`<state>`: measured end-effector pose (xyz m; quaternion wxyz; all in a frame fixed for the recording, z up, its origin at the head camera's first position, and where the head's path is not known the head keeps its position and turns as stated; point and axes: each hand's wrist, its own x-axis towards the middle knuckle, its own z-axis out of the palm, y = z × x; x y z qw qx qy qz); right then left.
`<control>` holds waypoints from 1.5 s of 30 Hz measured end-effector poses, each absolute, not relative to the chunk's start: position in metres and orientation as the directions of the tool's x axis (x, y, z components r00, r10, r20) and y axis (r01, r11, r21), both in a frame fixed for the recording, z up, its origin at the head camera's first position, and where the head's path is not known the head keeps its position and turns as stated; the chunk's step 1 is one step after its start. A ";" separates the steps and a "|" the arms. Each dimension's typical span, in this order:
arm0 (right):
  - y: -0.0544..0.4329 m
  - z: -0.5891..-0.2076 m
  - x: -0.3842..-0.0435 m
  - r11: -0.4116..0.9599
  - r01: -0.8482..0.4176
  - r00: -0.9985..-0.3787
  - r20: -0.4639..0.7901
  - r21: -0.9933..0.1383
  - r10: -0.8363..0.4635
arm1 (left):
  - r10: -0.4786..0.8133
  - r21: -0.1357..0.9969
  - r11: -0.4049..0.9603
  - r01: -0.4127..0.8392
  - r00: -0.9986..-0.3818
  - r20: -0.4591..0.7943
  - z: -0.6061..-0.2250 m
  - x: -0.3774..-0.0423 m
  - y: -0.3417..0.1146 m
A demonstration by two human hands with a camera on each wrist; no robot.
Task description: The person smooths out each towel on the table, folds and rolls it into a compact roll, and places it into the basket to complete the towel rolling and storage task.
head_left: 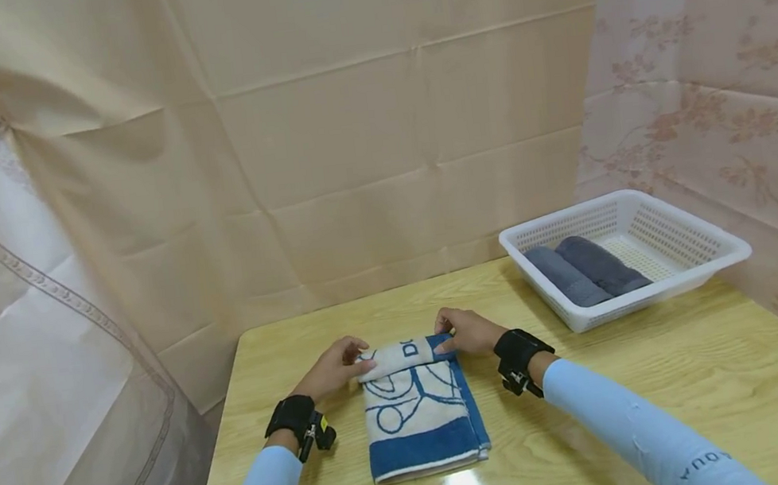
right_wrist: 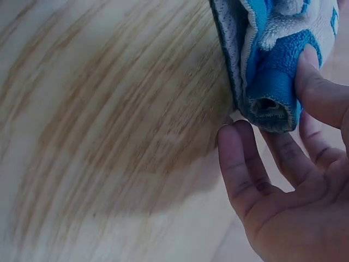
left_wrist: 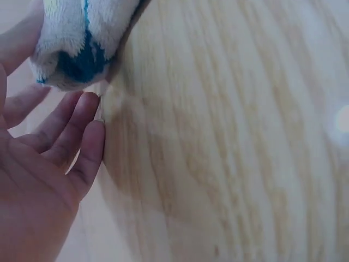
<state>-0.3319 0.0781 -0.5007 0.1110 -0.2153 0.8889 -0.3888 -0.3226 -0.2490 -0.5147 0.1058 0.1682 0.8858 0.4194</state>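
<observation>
A blue-and-white towel (head_left: 419, 411) with line drawings lies folded in a strip on the table, its far end rolled toward the near side. At the left end of the roll is my left hand (head_left: 335, 370), thumb in front and fingers behind. My right hand (head_left: 470, 333) grips the right end, its thumb pressed on the blue border. In the right wrist view, the rolled end of the towel (right_wrist: 272, 106) shows a small hollow spiral between thumb and fingers. The left wrist view shows the other rolled end (left_wrist: 82, 60) beside the left fingers (left_wrist: 84, 112).
A white plastic basket (head_left: 695, 272) stands at the back right of the wooden table (head_left: 569, 430), with two rolled grey towels (head_left: 590, 268) side by side in its left part. Beige curtains (head_left: 376, 132) hang behind the table, and a floral one (head_left: 728, 116) hangs at the right.
</observation>
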 end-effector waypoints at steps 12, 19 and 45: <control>0.077 -0.498 -0.330 0.601 -0.159 -0.879 -0.164 -0.783 -0.447 | 0.417 0.741 0.643 0.194 -0.900 -0.126 -0.515 -0.319 -0.254; 0.081 -0.497 -0.330 0.599 -0.203 -0.878 -0.126 -0.775 -0.461 | 0.468 0.736 0.632 0.243 -0.877 -0.113 -0.516 -0.316 -0.255; 0.079 -0.499 -0.331 0.622 -0.497 -0.839 0.151 -0.605 -0.523 | 0.509 0.584 0.623 0.520 -0.837 0.202 -0.513 -0.318 -0.223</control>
